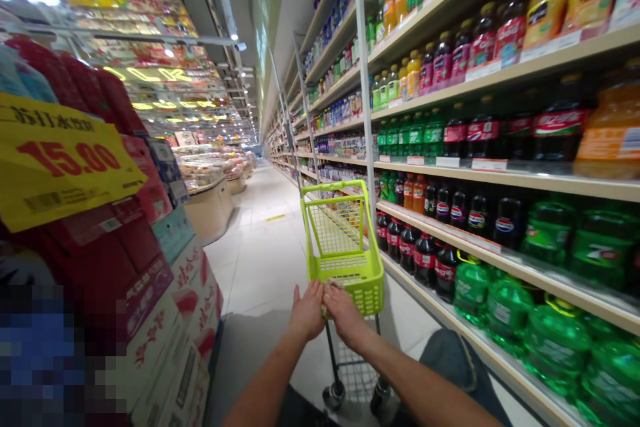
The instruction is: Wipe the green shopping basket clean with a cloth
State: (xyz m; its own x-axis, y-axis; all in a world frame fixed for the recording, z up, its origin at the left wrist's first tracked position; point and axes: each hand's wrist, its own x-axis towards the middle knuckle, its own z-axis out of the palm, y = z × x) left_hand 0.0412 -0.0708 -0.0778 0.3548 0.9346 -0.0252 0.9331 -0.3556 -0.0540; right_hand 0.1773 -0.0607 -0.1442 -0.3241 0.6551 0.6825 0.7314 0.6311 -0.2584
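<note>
A lime-green shopping cart (345, 273) stands right in front of me, its upper basket at the height of my hands. My left hand (307, 311) is at the basket's near left corner, thumb apart and the other fingers pressed together. Beside it, my right hand (343, 310) is closed over a small crumpled beige cloth (326, 311) on the same edge. The cloth shows only in bits between and past my fingers. Both hands appear to press on it, their fingertips close together. Below the basket are the cart's lower wire rack and dark wheels.
Shelves of drink bottles (465, 267) line the right side closely. On the left rise stacked boxes (165, 333) with a yellow price sign (70, 160) reading 15.00. A tiled aisle (265, 233) runs ahead, past a display counter (207, 207). A blurred patch covers the lower left corner.
</note>
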